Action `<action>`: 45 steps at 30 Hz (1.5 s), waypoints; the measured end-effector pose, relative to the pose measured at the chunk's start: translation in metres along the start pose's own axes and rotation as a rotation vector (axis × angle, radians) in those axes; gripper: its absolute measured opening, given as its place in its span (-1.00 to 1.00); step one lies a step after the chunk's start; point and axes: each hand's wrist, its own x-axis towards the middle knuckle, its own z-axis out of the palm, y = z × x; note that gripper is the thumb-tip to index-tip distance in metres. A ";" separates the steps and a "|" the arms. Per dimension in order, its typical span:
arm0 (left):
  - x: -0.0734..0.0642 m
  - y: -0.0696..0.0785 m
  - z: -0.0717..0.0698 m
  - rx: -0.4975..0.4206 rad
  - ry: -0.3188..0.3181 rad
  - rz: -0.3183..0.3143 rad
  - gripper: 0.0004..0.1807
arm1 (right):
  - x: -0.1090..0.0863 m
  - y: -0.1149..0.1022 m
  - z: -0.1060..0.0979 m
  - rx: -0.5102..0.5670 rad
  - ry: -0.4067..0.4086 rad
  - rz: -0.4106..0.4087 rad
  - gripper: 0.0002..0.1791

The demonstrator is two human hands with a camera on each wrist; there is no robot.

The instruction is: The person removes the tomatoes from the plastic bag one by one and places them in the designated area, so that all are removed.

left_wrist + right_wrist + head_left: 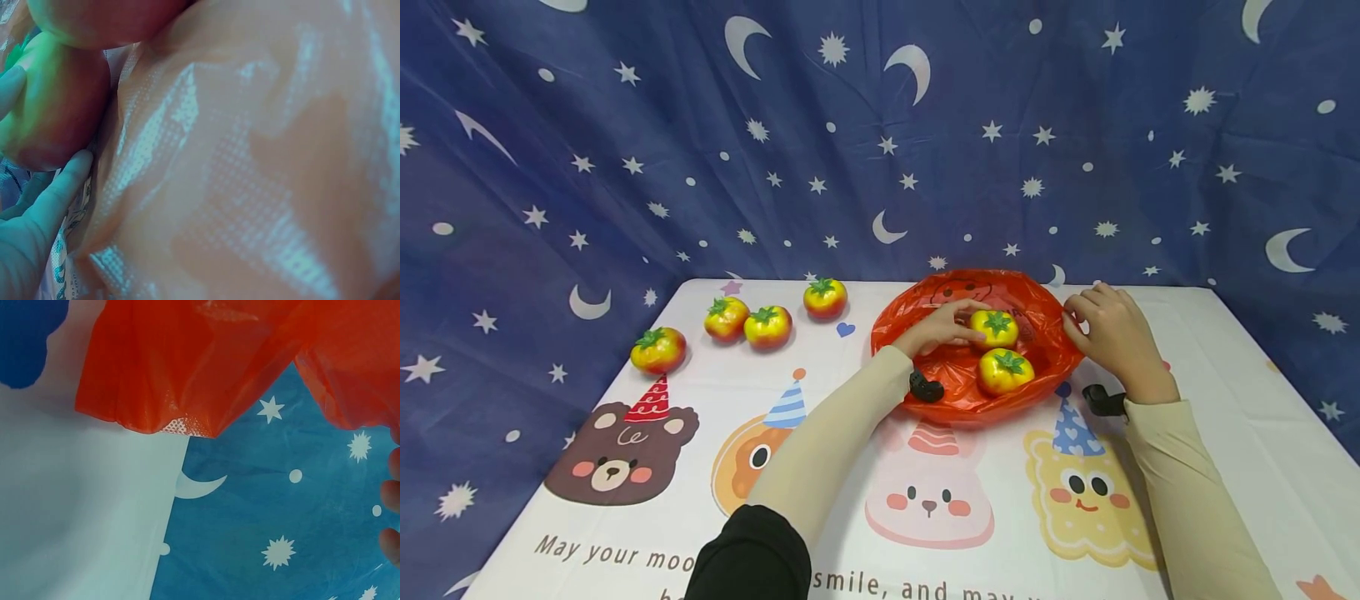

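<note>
A red plastic bag (940,387) lies spread open on the table, its mouth facing up. Inside it are two yellow-and-red tomatoes with green leafy tops, a rear tomato (995,330) and a front tomato (1004,372). My left hand (942,327) reaches into the bag and grips the rear tomato from its left side. Up close in the left wrist view, the fingers (47,215) lie against the skin of that tomato (59,109). At the bag's right rim, my right hand (1112,333) pinches the plastic; only its fingertips (392,494) show in the right wrist view.
To the left on the white printed tablecloth (842,567) lie more tomatoes: one at far left (658,350), a close pair (768,327) and one near the back edge (825,298). A blue star-and-moon curtain (820,125) hangs behind and at the sides of the table.
</note>
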 end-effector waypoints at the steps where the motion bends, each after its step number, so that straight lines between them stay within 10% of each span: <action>1: 0.000 0.000 0.000 -0.003 0.000 -0.001 -0.41 | 0.000 0.000 0.000 0.001 -0.002 0.002 -0.89; 45: -0.050 0.028 -0.046 -0.058 0.135 0.145 -0.42 | 0.000 0.001 0.001 0.016 0.024 -0.025 -0.91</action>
